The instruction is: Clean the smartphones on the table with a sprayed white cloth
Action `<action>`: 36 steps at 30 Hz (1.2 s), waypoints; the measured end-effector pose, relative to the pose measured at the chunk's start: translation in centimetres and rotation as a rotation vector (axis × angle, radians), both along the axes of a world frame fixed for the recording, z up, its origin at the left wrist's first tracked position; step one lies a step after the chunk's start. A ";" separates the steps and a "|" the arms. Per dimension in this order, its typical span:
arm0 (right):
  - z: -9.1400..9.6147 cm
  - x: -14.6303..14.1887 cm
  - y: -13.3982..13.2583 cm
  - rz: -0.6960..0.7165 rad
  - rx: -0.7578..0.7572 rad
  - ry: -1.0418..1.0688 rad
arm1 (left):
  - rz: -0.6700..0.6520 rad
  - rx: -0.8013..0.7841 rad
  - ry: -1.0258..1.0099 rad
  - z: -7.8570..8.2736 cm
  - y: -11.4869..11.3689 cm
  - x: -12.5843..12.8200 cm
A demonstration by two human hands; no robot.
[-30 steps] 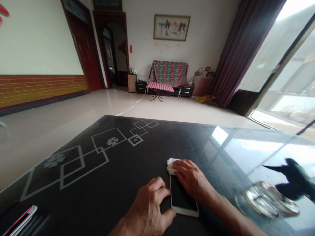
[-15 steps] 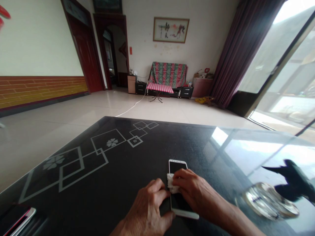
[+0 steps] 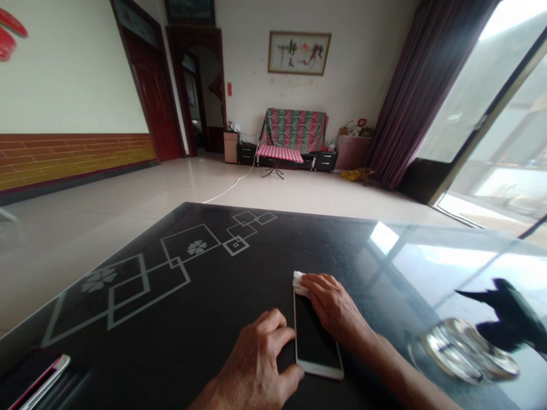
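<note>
A white-framed smartphone lies face up on the dark glossy table, its screen dark. My left hand steadies it, the index finger against its left edge and the thumb at the lower left corner. At the phone's far end, my right hand presses a folded white tissue onto the screen. Its fingers are together over the tissue, hiding most of it and the phone's top edge.
A clear glass ashtray stands on the right of the table, with a dark bird-shaped object beside it. Another device with a red edge lies at the near left. Beyond the table is a small stand with a striped cloth.
My right hand has slid the tissue from the phone's middle up to its far end, baring more of the lower screen. My left hand has stayed at the phone's left edge.
</note>
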State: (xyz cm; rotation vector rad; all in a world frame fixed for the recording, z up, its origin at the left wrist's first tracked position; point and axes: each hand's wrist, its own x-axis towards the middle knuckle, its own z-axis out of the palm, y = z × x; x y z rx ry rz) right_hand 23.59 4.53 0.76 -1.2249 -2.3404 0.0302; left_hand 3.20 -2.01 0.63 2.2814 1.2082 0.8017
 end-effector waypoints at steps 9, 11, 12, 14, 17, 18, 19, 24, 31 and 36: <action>0.9 0.2 -0.5 -0.032 -0.058 -0.026 | 0.010 -0.009 -0.004 0.2 -0.1 0.0; 1.3 -0.1 -1.2 -0.048 -0.086 -0.066 | 0.008 -0.012 0.003 0.3 -0.1 0.0; 1.5 -0.3 -1.6 -0.055 -0.097 -0.086 | 0.008 -0.015 0.007 0.3 -0.1 0.0; 1.9 -0.7 -2.6 -0.065 -0.116 -0.118 | 0.013 -0.025 0.011 0.4 -0.1 0.0; 2.5 -1.2 -4.2 -0.046 -0.186 -0.158 | 0.003 -0.038 0.001 0.5 -0.1 0.0; 2.8 -1.3 -4.7 -0.024 -0.222 -0.166 | -0.003 -0.040 -0.004 0.5 -0.1 0.0; 3.0 -1.5 -5.2 0.007 -0.263 -0.172 | -0.007 -0.041 -0.006 0.4 -0.1 0.0; 3.9 -1.6 -6.2 0.102 -0.399 -0.159 | 0.001 -0.036 -0.010 0.3 -0.1 -0.1; 3.3 -1.1 -3.9 0.061 -0.351 -0.079 | -0.002 -0.035 -0.007 0.5 -0.1 0.0; 2.7 -0.4 -2.3 0.063 -0.257 -0.053 | 0.008 -0.006 0.001 0.4 -0.1 0.0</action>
